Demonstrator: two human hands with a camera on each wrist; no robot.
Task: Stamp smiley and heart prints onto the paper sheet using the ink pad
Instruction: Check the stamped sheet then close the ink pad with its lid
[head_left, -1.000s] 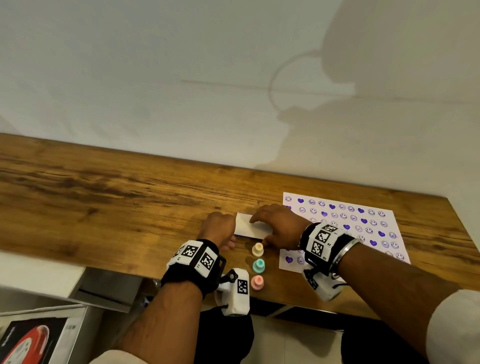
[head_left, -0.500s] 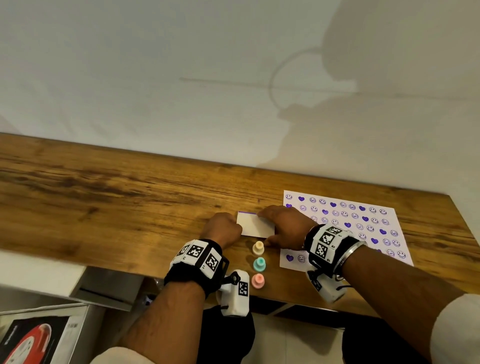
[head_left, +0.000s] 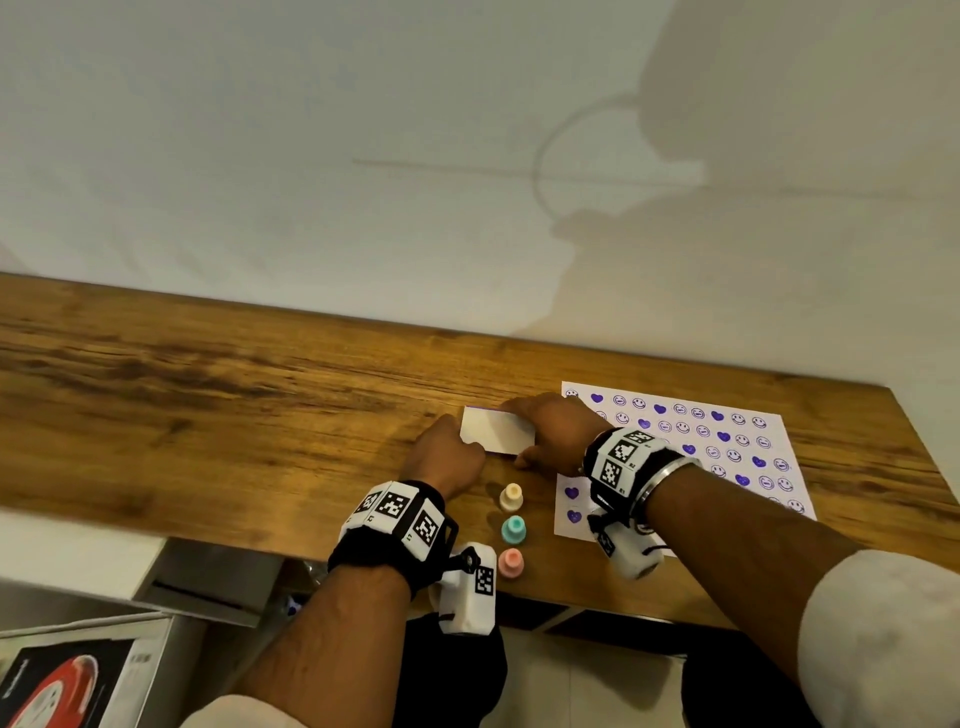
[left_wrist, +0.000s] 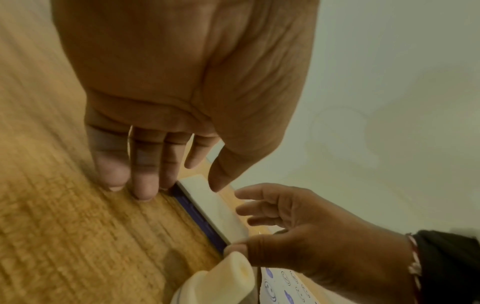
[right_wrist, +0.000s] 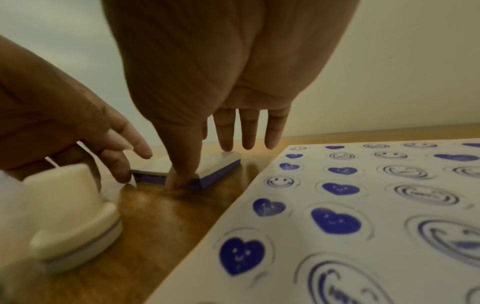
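The ink pad (head_left: 497, 430), a white lid on a purple base, lies on the wooden table (head_left: 218, 415) between my hands. My left hand (head_left: 457, 452) holds its left end: fingertips (left_wrist: 145, 191) stand against the base and the thumb is over the lid. My right hand (head_left: 545, 431) grips the right part, with the thumb (right_wrist: 179, 179) pressed on the near edge and the fingers over the far edge. The paper sheet (head_left: 727, 441), covered in purple smileys and hearts, lies to the right, partly under my right wrist.
Three small stamps stand in a row near the front edge: cream (head_left: 511, 496), teal (head_left: 514, 529), pink (head_left: 511, 561). The cream stamp (right_wrist: 72, 209) is just in front of the pad. A white wall runs behind the table; a box (head_left: 78, 675) sits on the floor at left.
Both hands stay on the ink pad. My right fingers have reached further over its far edge, and a purple strip of the base now shows along that edge.
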